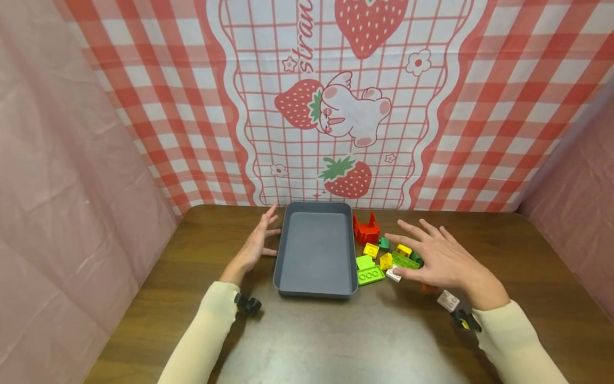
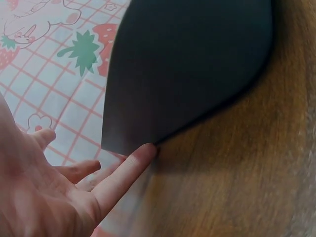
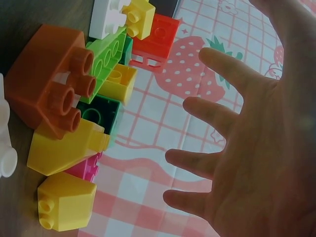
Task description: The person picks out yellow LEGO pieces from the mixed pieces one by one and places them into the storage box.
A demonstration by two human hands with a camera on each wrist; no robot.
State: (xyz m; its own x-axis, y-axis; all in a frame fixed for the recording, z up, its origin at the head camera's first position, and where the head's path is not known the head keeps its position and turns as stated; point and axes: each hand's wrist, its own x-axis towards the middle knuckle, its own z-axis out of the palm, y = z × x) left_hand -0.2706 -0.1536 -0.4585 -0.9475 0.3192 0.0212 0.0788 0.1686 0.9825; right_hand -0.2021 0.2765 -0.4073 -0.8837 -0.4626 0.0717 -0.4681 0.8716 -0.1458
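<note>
Head: gray tray [image 1: 316,250] sits mid-table, long sides running front to back, short end up against the far edge of the table [image 1: 168,266]. Strawberry cloth [image 1: 408,186] hangs behind. Blocks lie off the tray's right side: red block [image 1: 367,232] nearest the far edge, light green block [image 1: 370,275] beside the tray's near right corner, white block [image 1: 448,301] farther toward the right edge. Left hand [image 1: 254,248] is at the tray's left wall, fingers extended, holding nothing. Right hand [image 1: 443,261] is over the pile, fingers fanned, nothing held. White block is close to the right wrist camera [image 1: 465,321]; a low wrist could knock it, I'd guess.

Left wrist: one straight finger reaches the tray's bottom edge; can't tell contact from near miss. A sideways push there could slide the tray into the blocks.

Right wrist: fingers straight and apart, no block between them. Brown block [image 3: 42,69], yellow block [image 3: 66,202] and partly hidden pink block [image 3: 89,168] crowd together. Likely trouble: spread fingers dropping in would scatter neighbors, maybe toward the far edge.
</note>
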